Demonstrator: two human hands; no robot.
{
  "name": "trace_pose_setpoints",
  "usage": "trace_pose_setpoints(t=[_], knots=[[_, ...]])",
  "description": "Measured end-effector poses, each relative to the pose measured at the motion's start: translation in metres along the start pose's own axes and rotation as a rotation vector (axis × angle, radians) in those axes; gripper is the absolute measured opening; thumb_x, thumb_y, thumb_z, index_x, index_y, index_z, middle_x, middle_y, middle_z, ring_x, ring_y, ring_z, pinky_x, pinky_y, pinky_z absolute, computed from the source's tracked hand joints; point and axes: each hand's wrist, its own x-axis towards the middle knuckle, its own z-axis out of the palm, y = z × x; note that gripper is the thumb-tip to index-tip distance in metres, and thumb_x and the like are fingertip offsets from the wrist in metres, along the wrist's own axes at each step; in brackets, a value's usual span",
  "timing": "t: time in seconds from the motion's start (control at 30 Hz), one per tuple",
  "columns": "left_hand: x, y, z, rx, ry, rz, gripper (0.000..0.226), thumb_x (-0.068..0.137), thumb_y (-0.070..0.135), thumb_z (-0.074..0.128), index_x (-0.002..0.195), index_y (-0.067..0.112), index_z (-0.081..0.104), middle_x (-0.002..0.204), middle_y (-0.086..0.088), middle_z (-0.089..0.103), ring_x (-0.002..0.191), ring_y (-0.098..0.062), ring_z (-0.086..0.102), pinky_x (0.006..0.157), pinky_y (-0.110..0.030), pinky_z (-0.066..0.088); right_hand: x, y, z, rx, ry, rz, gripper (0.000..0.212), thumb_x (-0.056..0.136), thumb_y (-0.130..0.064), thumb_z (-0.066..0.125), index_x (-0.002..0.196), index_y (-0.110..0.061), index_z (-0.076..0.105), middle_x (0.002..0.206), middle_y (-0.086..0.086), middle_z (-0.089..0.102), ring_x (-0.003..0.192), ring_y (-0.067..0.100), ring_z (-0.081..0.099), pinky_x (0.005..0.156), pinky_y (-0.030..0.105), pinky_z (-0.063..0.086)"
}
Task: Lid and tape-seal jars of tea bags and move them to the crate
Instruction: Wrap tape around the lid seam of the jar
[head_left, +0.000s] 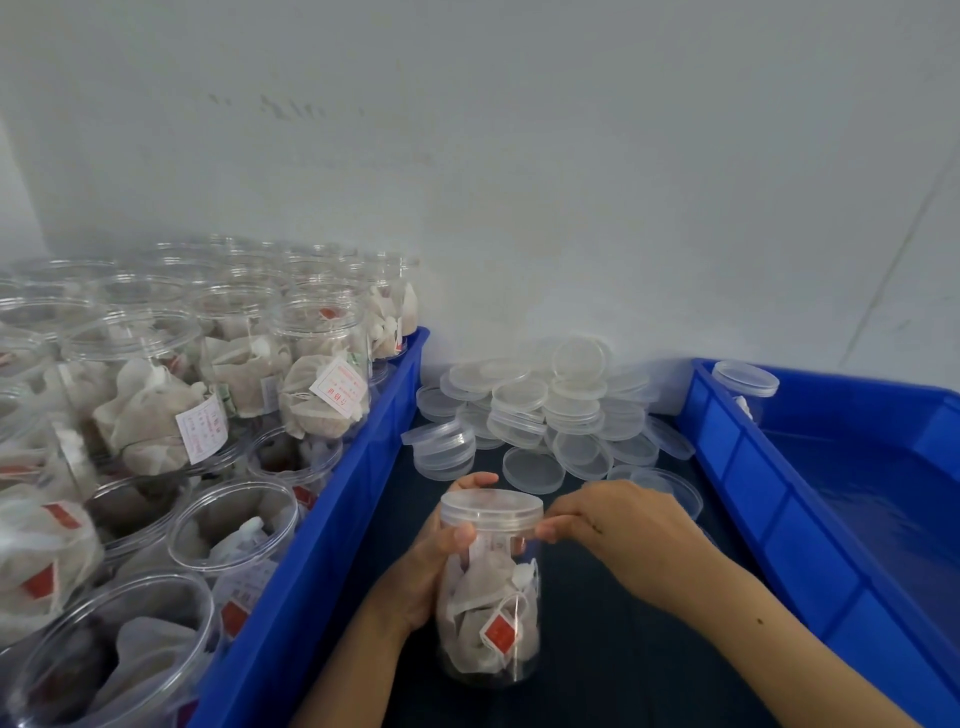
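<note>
A clear plastic jar (488, 618) full of tea bags stands on the dark table at lower centre, with a clear lid (491, 506) on top. My left hand (441, 556) grips the jar's left side, thumb across the front below the lid. My right hand (618, 525) pinches at the lid's right rim; any tape there is too clear to make out. A blue crate (810, 525) on the right holds one lidded jar (744, 387) at its far corner.
A blue crate (332, 525) on the left is packed with several open jars of tea bags (156, 415). A heap of loose clear lids (550, 415) lies behind the jar, against the white wall (519, 182).
</note>
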Motion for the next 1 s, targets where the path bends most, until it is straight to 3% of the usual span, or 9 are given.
trace_pose_setpoints(t=[0.07, 0.13, 0.27, 0.4, 0.53, 0.6, 0.73, 0.8, 1.0], knots=[[0.001, 0.000, 0.000, 0.004, 0.000, -0.007, 0.112, 0.042, 0.052, 0.093, 0.135, 0.015, 0.042, 0.121, -0.018, 0.063, 0.103, -0.032, 0.064, 0.085, -0.041, 0.055, -0.001, 0.002, -0.004, -0.091, 0.011, -0.034, 0.029, 0.098, -0.052, 0.042, 0.106, -0.034, 0.064, 0.100, -0.014, 0.062, 0.097, 0.008, 0.060, 0.079, 0.029, 0.051], [0.001, -0.001, 0.000, 0.010, 0.017, -0.006, 0.113, 0.041, 0.053, 0.093, 0.134, 0.013, 0.044, 0.124, -0.019, 0.061, 0.104, -0.033, 0.064, 0.085, -0.040, 0.055, -0.004, 0.003, -0.004, -0.148, 0.034, -0.064, 0.017, 0.100, -0.042, 0.048, 0.110, -0.037, 0.060, 0.095, -0.017, 0.055, 0.101, 0.008, 0.059, 0.080, 0.028, 0.050], [0.002, 0.000, 0.000, 0.016, 0.017, 0.002, 0.109, 0.043, 0.053, 0.092, 0.132, 0.010, 0.045, 0.123, -0.020, 0.061, 0.102, -0.032, 0.065, 0.084, -0.039, 0.056, -0.011, 0.004, -0.005, -0.177, 0.053, -0.078, 0.013, 0.101, -0.040, 0.046, 0.109, -0.040, 0.056, 0.078, -0.017, 0.035, 0.098, 0.006, 0.057, 0.073, 0.023, 0.044], [0.002, 0.000, -0.001, 0.042, -0.006, 0.003, 0.105, 0.047, 0.050, 0.092, 0.132, 0.009, 0.046, 0.124, -0.022, 0.060, 0.105, -0.034, 0.063, 0.087, -0.040, 0.054, -0.012, 0.003, -0.006, -0.232, 0.051, -0.069, 0.015, 0.101, -0.039, 0.046, 0.113, -0.038, 0.055, 0.091, -0.014, 0.041, 0.097, 0.010, 0.058, 0.068, 0.024, 0.037], [0.001, -0.003, -0.004, 0.070, -0.013, -0.008, 0.099, 0.051, 0.050, 0.090, 0.132, 0.014, 0.046, 0.121, -0.013, 0.066, 0.107, -0.032, 0.065, 0.085, -0.037, 0.055, -0.008, 0.001, -0.003, -0.189, 0.021, -0.079, 0.018, 0.099, -0.023, 0.054, 0.110, -0.038, 0.056, 0.097, -0.014, 0.051, 0.102, 0.010, 0.057, 0.073, 0.025, 0.043], [0.000, -0.004, -0.004, 0.088, -0.025, -0.004, 0.099, 0.053, 0.050, 0.088, 0.134, 0.014, 0.044, 0.120, -0.010, 0.067, 0.108, -0.030, 0.064, 0.088, -0.037, 0.054, -0.004, 0.002, 0.000, -0.135, 0.002, -0.106, 0.018, 0.100, -0.022, 0.052, 0.099, -0.040, 0.054, 0.089, -0.015, 0.049, 0.095, 0.010, 0.056, 0.073, 0.027, 0.047], [-0.001, -0.002, -0.005, 0.133, -0.010, -0.013, 0.103, 0.047, 0.057, 0.088, 0.133, 0.016, 0.048, 0.124, -0.010, 0.065, 0.116, -0.030, 0.061, 0.095, -0.040, 0.052, 0.005, 0.006, 0.000, 0.162, -0.065, -0.043, 0.030, 0.099, -0.050, 0.038, 0.077, -0.039, 0.053, 0.074, -0.013, 0.054, 0.072, 0.007, 0.053, 0.070, 0.031, 0.048], [0.000, -0.001, -0.007, 0.161, -0.012, -0.014, 0.103, 0.046, 0.061, 0.086, 0.132, 0.018, 0.050, 0.127, -0.008, 0.065, 0.120, -0.028, 0.059, 0.096, -0.038, 0.052, 0.008, 0.006, 0.003, 0.297, -0.078, -0.031, 0.030, 0.097, -0.051, 0.043, 0.070, -0.044, 0.053, 0.072, -0.014, 0.056, 0.069, 0.005, 0.052, 0.071, 0.031, 0.046], [-0.006, 0.012, 0.003, 0.290, -0.044, 0.017, 0.091, 0.061, 0.067, 0.077, 0.133, 0.017, 0.052, 0.136, -0.005, 0.059, 0.128, -0.024, 0.053, 0.097, -0.032, 0.049, 0.007, 0.005, 0.006, 0.580, -0.107, -0.011, 0.022, 0.095, -0.037, 0.057, 0.102, -0.023, 0.073, 0.049, -0.025, 0.051, 0.047, -0.004, 0.045, 0.065, 0.024, 0.039]])
